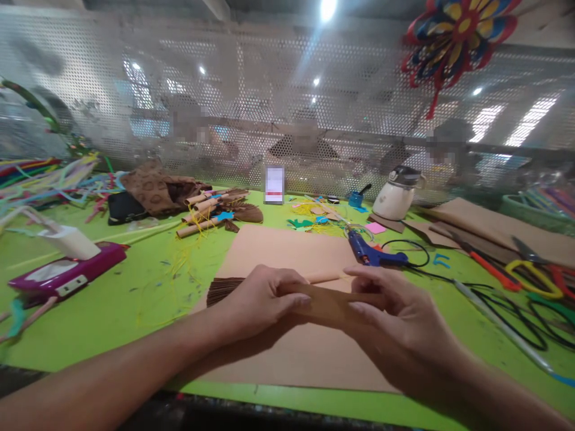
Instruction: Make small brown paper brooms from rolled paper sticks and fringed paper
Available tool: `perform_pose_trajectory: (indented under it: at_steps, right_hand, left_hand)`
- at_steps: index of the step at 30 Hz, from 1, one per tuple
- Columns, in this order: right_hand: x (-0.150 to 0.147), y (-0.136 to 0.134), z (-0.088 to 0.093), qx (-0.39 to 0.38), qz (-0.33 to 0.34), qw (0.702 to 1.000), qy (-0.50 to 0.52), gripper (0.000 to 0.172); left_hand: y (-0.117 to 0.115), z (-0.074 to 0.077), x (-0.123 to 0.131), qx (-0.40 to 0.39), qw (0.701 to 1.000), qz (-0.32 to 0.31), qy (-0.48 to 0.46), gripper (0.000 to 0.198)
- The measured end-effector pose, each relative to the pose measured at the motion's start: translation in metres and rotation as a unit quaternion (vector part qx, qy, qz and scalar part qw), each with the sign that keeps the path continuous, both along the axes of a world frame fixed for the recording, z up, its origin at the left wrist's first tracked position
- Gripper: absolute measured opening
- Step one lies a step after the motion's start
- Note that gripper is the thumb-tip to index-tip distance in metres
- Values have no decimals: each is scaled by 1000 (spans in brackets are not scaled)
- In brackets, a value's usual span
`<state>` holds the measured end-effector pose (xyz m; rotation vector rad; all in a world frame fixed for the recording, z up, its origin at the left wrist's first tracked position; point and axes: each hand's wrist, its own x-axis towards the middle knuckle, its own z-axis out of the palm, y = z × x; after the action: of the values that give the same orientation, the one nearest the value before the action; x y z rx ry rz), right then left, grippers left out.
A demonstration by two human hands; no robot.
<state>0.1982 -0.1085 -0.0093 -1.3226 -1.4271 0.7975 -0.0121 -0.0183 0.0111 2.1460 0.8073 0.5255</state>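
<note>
Right, left hand (pixel 265 298) clamped on the left part of a folded or rolled brown paper strip (pixel 330 306), thumb on its near side; right hand (pixel 399 306) pinches the strip's right end, thumb and fingers closed. The strip is held between both hands, above a tan paper sheet (pixel 287 248) lying on the green table (pixel 101 329). Pleated brown paper (pixel 220 292) pokes out beside the left wrist.

Beyond the right hand: blue glue gun (pixel 375 256), nozzle pointing away, cord trailing right. Farther right: yellow-handled scissors (pixel 532 263) near brown paper sheets (pixel 476 218).

Past the left hand: rolled brown tubes (pixel 197 228) with blue pieces and yellow strands; patterned brown cloth (pixel 153 187) behind them. Far left: purple power strip (pixel 108 258), white adapter (pixel 74 242) plugged in.

At the back: upright phone (pixel 274 184), small blue pot (pixel 356 200), white kettle (pixel 392 199). Perforated panel (pixel 251 143) behind; colourful flower ornament (pixel 465 27) hangs upper right.
</note>
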Motion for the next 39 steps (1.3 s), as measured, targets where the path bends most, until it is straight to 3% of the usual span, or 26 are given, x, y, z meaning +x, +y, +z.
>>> perform_pose_trajectory:
  at_steps: [6,10,13,20,27,39]
  right_hand:
    - [-1,3,7,-21,8,999,-34,26]
    - [-3,2,17,-72,41,995,-61,10]
    - [-1,1,17,-107,31,990,-81,22]
    - [5,4,-2,-27,-18,982,-187,32]
    - [4,2,-2,56,1,969,-243,33]
    - [13,3,-1,43,28,969,-242,41]
  left_hand:
    - [2,-2,-1,18,1000,3,-6,18]
    - [4,-6,-2,9,999,5,-38,17]
    - [5,-6,-2,-3,999,3,-49,18]
    - [7,-2,-1,-51,997,-12,-51,23]
    - [8,-3,-2,-108,993,-1,-45,21]
    - [4,0,-4,-141,988,6,-65,12]
